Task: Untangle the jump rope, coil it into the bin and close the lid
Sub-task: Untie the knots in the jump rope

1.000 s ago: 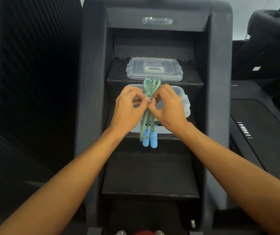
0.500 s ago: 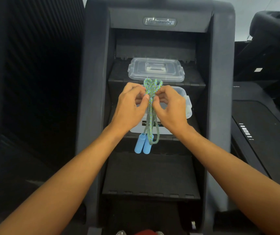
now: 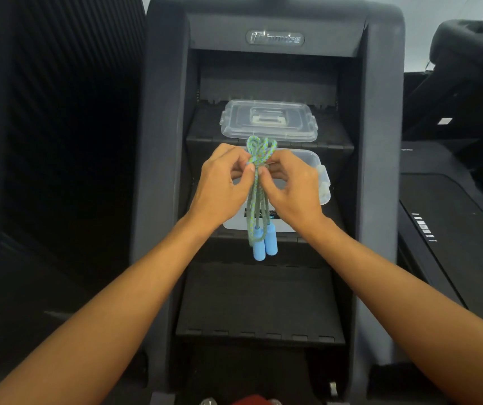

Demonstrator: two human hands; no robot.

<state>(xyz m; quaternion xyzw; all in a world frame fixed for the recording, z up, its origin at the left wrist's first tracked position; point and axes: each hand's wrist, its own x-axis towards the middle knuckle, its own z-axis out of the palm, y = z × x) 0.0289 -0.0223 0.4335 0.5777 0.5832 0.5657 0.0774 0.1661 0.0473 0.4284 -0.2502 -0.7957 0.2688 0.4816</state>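
Both the left hand (image 3: 222,185) and right hand (image 3: 292,191) pinch the rope (image 3: 256,200) at its knot (image 3: 257,164) above the bin (image 3: 319,176), handles (image 3: 265,247) dangling before it, lid (image 3: 268,119) behind it; pulling the wrong strand could cinch it tighter.

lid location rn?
Head view, centre: the lid lies flat on the dark step just behind the open bin, beyond the top loops of the rope.

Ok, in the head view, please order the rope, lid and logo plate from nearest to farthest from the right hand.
1. The rope: pinched by the right hand.
2. The lid: on the shelf above.
3. The logo plate: top of the machine.
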